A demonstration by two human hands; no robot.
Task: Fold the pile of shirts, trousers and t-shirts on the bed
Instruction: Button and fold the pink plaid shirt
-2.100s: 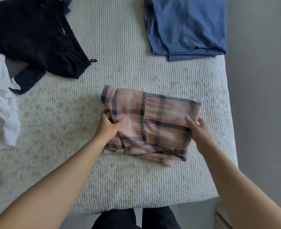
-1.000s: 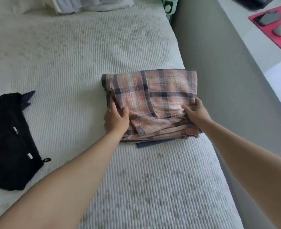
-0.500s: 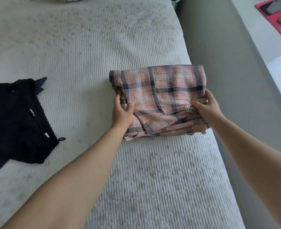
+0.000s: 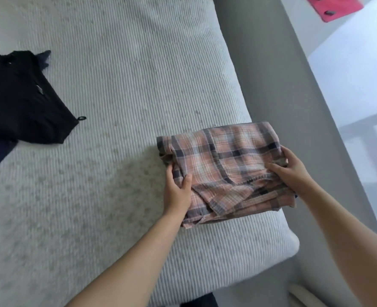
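A folded pink and navy plaid shirt [image 4: 223,160] lies near the right edge of the bed [image 4: 121,89]. My left hand [image 4: 177,191] grips its left side, thumb on top and fingers tucked under the fold. My right hand [image 4: 291,169] holds the right side, thumb pressed on the cloth and fingers round the edge. The blue garment seen earlier is hidden, apart from a possible dark sliver at the plaid's right edge.
A black garment [image 4: 17,100] lies unfolded at the left edge of the view. Right of the bed runs a grey floor strip [image 4: 278,85]. A white desk with a red mat [image 4: 335,5] is at the top right.
Both hands carried the folded plaid shirt from the middle of the bed onto the folded blue garment at the right edge. The view has swung since, and the hands keep their hold.
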